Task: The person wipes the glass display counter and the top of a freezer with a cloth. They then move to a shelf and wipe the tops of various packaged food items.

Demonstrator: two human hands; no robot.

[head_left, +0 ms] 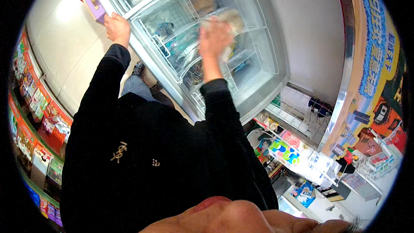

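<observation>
A chest freezer with a glass lid [258, 67] stands in front of me. My left hand [117, 28] is at its near left metal frame, fingers curled over the edge. Over the glass, my right hand [214, 36] is blurred by motion. It presses a pale beige cloth [233, 19] against the lid; the cloth bunches out past the fingers, and the part under the palm is hidden. Through the glass, wire baskets [166, 51] and bagged goods [185, 45] show inside the freezer.
A purple box [93, 4] sits beside the freezer near my left hand. Shelves of packaged snacks [41, 97] stand at the left. Right of the freezer are a wire rack [302, 108], wrapped paper packs [306, 157] and a large printed panel [366, 60]. Pale tiles [60, 47] cover the floor.
</observation>
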